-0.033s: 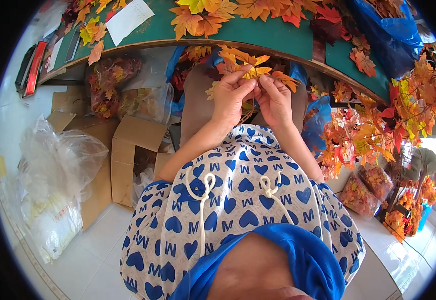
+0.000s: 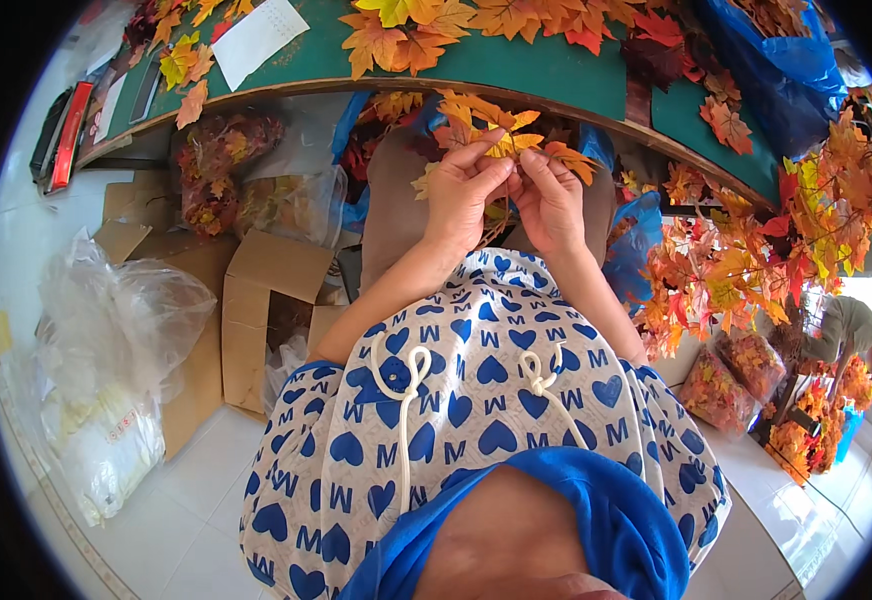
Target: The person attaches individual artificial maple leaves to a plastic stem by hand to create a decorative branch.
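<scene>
One head view: left one of a fisheye pair worn side by side on my head, aimed steeply down my front. Upright, unmirrored, so picture left is my left. Nearest the lens is my blue collar [image 2: 606,490] at the bottom, then my smock [image 2: 476,400] filling the lower middle. My left hand [image 2: 461,195] and right hand [image 2: 553,200] sit farther out, above centre, both seen from above. Bench [image 2: 546,80] crosses the top, front edge bowed by the lens. Wide coverage takes in floor [image 2: 196,490] on both sides; black round the circular rim.
</scene>
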### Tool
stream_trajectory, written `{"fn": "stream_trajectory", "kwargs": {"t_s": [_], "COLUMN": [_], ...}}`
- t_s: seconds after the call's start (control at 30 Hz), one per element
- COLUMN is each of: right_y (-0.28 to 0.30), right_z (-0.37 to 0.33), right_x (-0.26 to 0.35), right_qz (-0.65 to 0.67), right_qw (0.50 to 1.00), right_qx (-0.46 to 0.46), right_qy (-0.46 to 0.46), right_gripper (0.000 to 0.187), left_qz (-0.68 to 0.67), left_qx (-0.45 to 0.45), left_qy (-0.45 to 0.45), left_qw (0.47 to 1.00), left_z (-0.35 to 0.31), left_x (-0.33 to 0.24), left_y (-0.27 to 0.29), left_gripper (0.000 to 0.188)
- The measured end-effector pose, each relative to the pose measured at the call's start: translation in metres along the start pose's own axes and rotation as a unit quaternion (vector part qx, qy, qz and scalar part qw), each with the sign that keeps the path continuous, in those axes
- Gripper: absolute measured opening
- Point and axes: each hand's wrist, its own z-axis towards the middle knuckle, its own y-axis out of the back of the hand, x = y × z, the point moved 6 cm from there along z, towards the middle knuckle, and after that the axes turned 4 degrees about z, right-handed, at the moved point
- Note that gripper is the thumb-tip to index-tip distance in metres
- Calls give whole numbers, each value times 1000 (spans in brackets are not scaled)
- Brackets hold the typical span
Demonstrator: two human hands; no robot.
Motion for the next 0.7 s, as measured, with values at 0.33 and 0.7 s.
{"fn": "stream_trajectory", "kwargs": {"t_s": [0.33,0.7], "right_y": [0,7], "right_z": [0,3], "right_x": [-1,-3], "right_qz": [16,-7], "right_qw": [999,1000], "right_qx": [-37,-13], "right_qy": [6,22], "right_gripper": [5,8], "left_qz": [1,0], "left_qx": [12,8], "left_qy": [7,7], "left_qw": [1000,1000], "left_z": [2,4], "left_x": [0,4], "left_y": [1,4], "left_gripper": [39,37]}}
